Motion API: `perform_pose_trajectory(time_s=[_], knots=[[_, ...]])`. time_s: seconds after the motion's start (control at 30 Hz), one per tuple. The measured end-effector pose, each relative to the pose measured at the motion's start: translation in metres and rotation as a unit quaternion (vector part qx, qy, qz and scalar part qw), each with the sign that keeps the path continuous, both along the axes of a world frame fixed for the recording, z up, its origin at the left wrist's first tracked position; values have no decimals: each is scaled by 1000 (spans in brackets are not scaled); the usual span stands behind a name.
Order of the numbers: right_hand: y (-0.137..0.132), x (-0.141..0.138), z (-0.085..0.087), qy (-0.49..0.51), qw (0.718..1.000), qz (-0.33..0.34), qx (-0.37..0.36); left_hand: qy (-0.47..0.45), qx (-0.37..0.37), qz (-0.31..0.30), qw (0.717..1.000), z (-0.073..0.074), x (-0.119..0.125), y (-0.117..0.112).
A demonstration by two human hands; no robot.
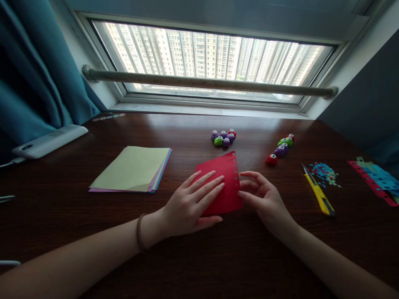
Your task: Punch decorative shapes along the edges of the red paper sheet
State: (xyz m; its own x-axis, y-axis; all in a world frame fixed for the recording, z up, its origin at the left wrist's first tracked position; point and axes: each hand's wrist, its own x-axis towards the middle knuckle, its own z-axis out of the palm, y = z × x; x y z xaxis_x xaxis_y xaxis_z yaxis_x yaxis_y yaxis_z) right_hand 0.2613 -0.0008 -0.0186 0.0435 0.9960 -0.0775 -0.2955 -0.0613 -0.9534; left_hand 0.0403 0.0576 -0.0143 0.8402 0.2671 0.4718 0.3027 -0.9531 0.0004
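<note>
A sheet of red paper (226, 187) lies on the table in front of me, with a row of small punched holes along its right edge. My left hand (195, 199) rests flat on the sheet's left part, fingers stretched out and thumb apart. At the right edge, my right hand (263, 197) has its thumb and bent fingers closed at the paper, near the lower holes. Just beyond the sheet stands a cluster of small purple, green and red craft punches (223, 137). More such punches (281, 148) form a slanted line to the right.
Left of my hands is a stack of coloured paper (131, 168), pale yellow on top. On the right lie a yellow utility knife (319, 193), tiny paper cut-outs (326, 173) and punched paper strips (372, 180). A white device (51, 141) with a cable sits far left.
</note>
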Motion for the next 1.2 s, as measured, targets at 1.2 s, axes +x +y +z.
perform_pose_trajectory(time_s=[1.2], knots=[[-4, -4, 7, 45, 998, 18, -42, -26, 235, -89, 968, 9, -8, -11]])
